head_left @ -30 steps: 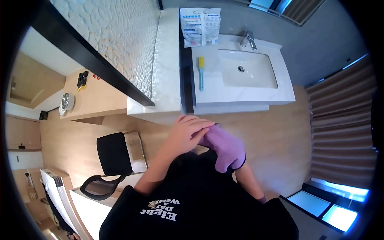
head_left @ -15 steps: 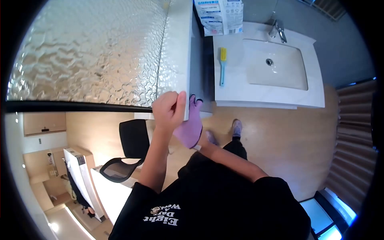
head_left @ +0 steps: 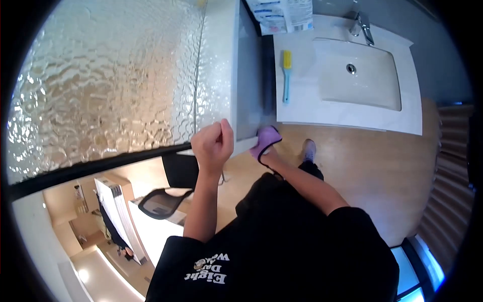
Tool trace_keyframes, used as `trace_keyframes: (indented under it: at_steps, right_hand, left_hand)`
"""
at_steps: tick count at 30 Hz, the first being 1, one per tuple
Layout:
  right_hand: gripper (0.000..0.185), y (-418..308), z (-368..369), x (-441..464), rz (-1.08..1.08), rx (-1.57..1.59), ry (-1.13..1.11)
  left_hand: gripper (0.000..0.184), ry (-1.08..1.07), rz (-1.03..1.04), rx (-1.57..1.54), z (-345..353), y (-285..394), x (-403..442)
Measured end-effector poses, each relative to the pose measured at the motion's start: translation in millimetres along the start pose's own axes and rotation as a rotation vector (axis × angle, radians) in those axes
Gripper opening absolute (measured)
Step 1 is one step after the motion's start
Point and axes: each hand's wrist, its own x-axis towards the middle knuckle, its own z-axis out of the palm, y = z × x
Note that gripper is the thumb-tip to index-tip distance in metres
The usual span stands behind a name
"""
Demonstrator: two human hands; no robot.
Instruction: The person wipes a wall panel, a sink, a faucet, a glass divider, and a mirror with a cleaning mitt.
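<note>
My bare left hand [head_left: 212, 143] is closed in a fist with the thumb up, in front of the lower edge of a textured glass panel [head_left: 126, 90]. Whether anything is inside its fingers is hidden. A purple glove [head_left: 267, 139] with dark trim covers my right hand, which is at the lower end of the grey-white partition [head_left: 249, 75]. The fingers of that hand are turned away from view and partly behind the partition's edge.
Right of the partition stands a white washbasin [head_left: 359, 80] with a chrome tap [head_left: 362, 27]. On its counter lie a yellow-and-blue brush [head_left: 287, 75] and a printed plastic bag [head_left: 282, 15]. A black chair [head_left: 166, 201] is at lower left, a brown curtain [head_left: 437, 186] at right.
My gloved right hand has moved right, from the partition's near edge to its far side, and its dark fingertips no longer show. My left hand stays closed. The view has shifted and tilted slightly.
</note>
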Motion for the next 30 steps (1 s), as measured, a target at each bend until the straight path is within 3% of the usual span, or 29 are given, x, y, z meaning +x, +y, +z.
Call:
trace_keyframes:
  at_steps: [2, 4, 6, 7, 8, 10, 12, 14, 15, 16, 18, 19, 22, 23, 24, 26, 28, 30]
  right_hand:
    - [0.022, -11.5, -21.5, -0.9, 0.105, 0.421, -0.293]
    - [0.029, -53.9, -85.0, 12.5, -0.051, 0.333, -0.195]
    - [0.041, -72.6, -108.2, 28.3, 0.04, -0.058, -0.476]
    - [0.064, -72.1, -104.9, 27.8, -0.05, 0.003, -0.423]
    - [0.064, -73.6, -110.5, 29.8, -0.067, -0.017, -0.419]
    - [0.049, -105.9, -149.0, 42.8, 0.029, 0.113, -0.631]
    - [0.047, -119.1, -166.4, 52.4, 0.016, 0.076, -0.65]
    - [0.045, -81.3, -142.2, 54.9, -0.082, 0.052, -0.489]
    - [0.03, -70.1, -138.8, 57.9, -0.019, 0.183, -0.504]
    - [0.03, -55.7, -127.3, 58.5, -0.031, 0.168, -0.519]
    - [0.024, -36.6, -99.0, 58.4, 0.051, 0.687, -0.197]
    - [0.025, -45.6, -96.2, 82.7, -0.225, -0.011, -0.36]
    - [0.03, -113.3, -83.2, 92.8, -0.292, 0.133, -0.451]
    - [0.026, -114.8, -74.9, 92.6, -0.205, 0.471, -0.25]
    - [0.026, -126.0, -80.6, 101.8, -0.203, 0.474, -0.256]
    - [0.025, -161.4, -100.8, 140.5, 0.044, 0.679, 0.134]
    - [0.038, -125.8, -96.3, 203.7, -0.163, 0.205, 0.02]
    - [0.038, -78.7, -58.6, 264.3, -0.406, -0.05, 0.302]
  left_hand:
    - [0.041, 0.036, 0.012, -0.003, 1.8, 1.5, 2.2]
    - [0.039, 0.082, 0.01, -0.011, 1.7, 0.0, 0.9]
    - [0.037, 0.081, 0.017, -0.027, 1.9, -1.9, 2.6]
    - [0.037, 0.106, 0.015, -0.033, 1.9, -2.3, 2.4]
    - [0.036, 0.1, -0.005, -0.024, 2.1, -2.3, 2.4]
    - [0.036, 0.125, -0.02, -0.031, 2.9, -1.2, 4.8]
    - [0.036, 0.116, -0.043, 0.001, 2.7, 0.5, 3.9]
    - [0.035, 0.153, -0.069, -0.01, 2.6, 2.3, 4.6]
    - [0.035, 0.157, -0.071, -0.01, 3.1, 1.4, 4.1]
    - [0.035, 0.158, -0.073, -0.007, 4.0, 1.3, 3.5]
    - [0.036, 0.174, -0.093, -0.012, 4.2, 3.3, 3.0]
    - [0.036, 0.174, -0.102, -0.012, 4.3, 4.0, 2.6]
    - [0.037, 0.184, -0.115, -0.041, 3.6, 8.7, 5.8]
    - [0.038, 0.187, -0.11, -0.076, 3.4, 9.2, 7.4]
    - [0.038, 0.186, -0.115, -0.072, 2.8, 9.1, 6.9]
    - [0.037, 0.162, -0.084, -0.083, 0.7, 6.5, 6.6]
    - [0.038, 0.16, -0.072, -0.085, 1.8, 2.2, 4.0]
    - [0.038, 0.141, -0.03, -0.05, -0.5, 0.3, 5.1]
